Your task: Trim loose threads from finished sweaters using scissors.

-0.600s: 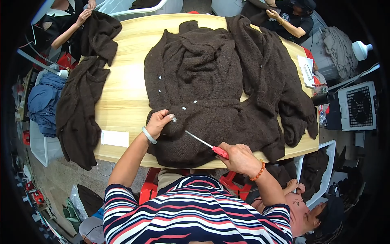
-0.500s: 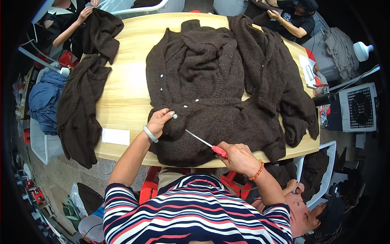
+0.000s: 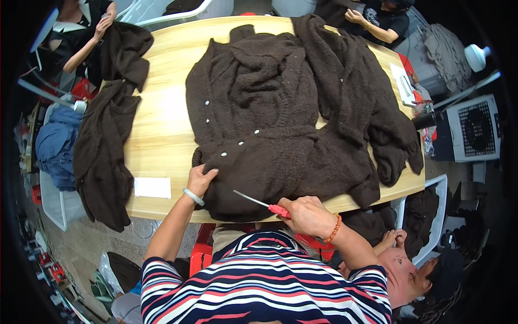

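A dark brown knit cardigan (image 3: pixel 259 175) with shiny buttons lies folded across the near side of the table. My left hand (image 3: pixel 199 181) pinches its left edge between thumb and fingers, just below a pale shiny button (image 3: pixel 224 154). In my right hand (image 3: pixel 308 216) is a tool with a red handle and a slim metal shaft (image 3: pixel 278 210); its kind is not clear. The shaft points left over the knit, its tip to the right of my left hand. Whether the tip touches the fabric I cannot tell.
More brown knitwear covers the table's right side (image 3: pixel 350 102) and left edge (image 3: pixel 105 146). A white paper (image 3: pixel 152 187) lies at the left; a white card (image 3: pixel 401 83) is at the far right. People sit at both far corners, and another is at the lower right.
My left hand has let go of the button and taken the cardigan's edge lower down, toward me. The red-handled tool has shifted left and nearer. The whole view has shifted slightly.
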### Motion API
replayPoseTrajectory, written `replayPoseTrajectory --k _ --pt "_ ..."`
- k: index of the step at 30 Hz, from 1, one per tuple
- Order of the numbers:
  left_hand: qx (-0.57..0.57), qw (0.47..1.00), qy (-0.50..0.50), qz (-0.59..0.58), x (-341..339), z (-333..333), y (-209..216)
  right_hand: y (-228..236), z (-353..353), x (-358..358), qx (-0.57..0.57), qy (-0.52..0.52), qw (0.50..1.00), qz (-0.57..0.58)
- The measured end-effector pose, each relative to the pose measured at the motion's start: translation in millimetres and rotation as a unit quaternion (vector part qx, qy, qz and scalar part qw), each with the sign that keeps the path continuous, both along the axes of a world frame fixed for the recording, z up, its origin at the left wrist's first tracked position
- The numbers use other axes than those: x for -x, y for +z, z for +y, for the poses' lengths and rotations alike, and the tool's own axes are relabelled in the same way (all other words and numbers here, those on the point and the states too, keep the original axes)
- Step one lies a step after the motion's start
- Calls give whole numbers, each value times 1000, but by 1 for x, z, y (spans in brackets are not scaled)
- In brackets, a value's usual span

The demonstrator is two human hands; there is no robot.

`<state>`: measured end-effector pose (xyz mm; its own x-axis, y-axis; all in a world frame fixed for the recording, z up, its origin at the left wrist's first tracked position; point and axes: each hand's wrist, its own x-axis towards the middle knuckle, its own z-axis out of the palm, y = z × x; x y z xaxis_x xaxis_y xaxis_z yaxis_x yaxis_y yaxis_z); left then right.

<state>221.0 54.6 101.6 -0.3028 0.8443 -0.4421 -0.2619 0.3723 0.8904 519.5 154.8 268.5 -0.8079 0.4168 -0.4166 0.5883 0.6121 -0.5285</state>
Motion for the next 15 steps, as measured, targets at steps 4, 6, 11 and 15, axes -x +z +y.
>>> replayPoseTrajectory --k 4,6,11,15 --pt "-42 998 18 -42 -6 0 4 3 0 -1 13 -7 1000 2" --pt "-24 1000 -9 4 -13 5 15 0 -2 -3 27 19 999 28" --pt "-84 985 -108 101 -34 32 64 -6 -4 -22 23 -48 998 17" --pt "-141 982 -77 -103 -88 50 141 -28 -20 -27 75 -30 996 23"
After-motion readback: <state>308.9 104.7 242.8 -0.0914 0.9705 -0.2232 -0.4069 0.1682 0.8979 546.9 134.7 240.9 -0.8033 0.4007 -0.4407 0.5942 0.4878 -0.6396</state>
